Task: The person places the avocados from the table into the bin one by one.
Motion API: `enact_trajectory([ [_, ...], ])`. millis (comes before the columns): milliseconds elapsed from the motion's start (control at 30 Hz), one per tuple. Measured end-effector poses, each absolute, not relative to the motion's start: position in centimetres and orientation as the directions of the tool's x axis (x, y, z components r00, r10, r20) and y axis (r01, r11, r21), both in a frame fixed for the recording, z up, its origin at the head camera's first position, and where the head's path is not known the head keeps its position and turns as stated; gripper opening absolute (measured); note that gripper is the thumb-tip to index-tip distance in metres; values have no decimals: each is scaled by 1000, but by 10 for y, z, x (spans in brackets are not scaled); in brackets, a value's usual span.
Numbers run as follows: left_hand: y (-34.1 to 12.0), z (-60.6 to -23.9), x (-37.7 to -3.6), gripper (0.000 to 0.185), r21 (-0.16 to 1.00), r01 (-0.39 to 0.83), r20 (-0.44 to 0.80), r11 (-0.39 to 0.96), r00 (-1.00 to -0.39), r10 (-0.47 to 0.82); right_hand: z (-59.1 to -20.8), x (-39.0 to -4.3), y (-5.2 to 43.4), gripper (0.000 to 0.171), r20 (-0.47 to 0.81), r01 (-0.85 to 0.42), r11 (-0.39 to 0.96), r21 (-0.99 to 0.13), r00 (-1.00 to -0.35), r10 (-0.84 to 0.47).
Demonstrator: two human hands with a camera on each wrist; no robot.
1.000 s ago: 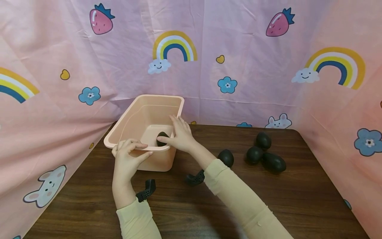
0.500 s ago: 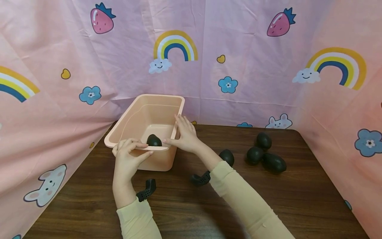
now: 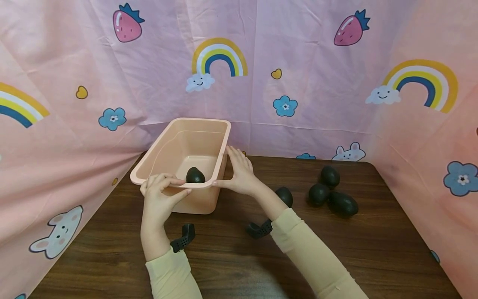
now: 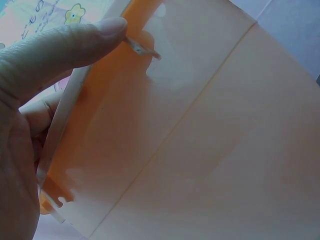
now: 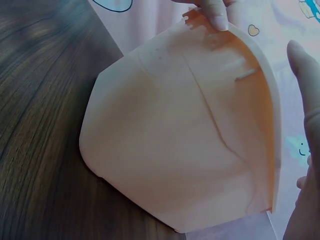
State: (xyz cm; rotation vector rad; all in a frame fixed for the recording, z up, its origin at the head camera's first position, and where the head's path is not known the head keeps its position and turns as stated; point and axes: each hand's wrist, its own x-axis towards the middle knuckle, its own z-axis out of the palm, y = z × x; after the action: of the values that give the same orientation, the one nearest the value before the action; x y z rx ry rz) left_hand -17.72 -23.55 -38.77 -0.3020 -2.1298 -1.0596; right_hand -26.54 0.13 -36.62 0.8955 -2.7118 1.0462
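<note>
A peach plastic bin (image 3: 201,143) sits on the table's left side, with one dark green avocado (image 3: 195,175) lying inside near its front wall. My left hand (image 3: 158,198) grips the bin's front rim; in the left wrist view the thumb (image 4: 75,47) lies outside the rim and other fingers are behind it. My right hand (image 3: 242,174) is just off the bin's front right corner, fingers extended and holding nothing. In the right wrist view its thumb (image 5: 306,75) shows a gap from the bin's rim.
One avocado (image 3: 285,195) lies on the wooden table (image 3: 231,257), partly behind my right forearm. Farther right, three more avocados (image 3: 342,204) sit in a cluster. A patterned cloth (image 3: 313,83) hangs around the table's back and sides. Black wrist mounts (image 3: 184,237) stick out from both wrists.
My right hand has let go of the avocado, which now lies in the bin, and has drawn back rightward out over the rim. The left hand has stayed on the rim.
</note>
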Motion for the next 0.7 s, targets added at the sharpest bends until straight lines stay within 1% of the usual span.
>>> enact_trajectory([
  [167,-235,-387,-177,28,603,492,693,628,-713,-106,-368,-263,12,116,296,-543,581,-607,-832,-468],
  [700,-235,-388,-178,28,607,489,691,626,-714,-113,-379,-257,42,113,308,-523,547,-654,-844,-440],
])
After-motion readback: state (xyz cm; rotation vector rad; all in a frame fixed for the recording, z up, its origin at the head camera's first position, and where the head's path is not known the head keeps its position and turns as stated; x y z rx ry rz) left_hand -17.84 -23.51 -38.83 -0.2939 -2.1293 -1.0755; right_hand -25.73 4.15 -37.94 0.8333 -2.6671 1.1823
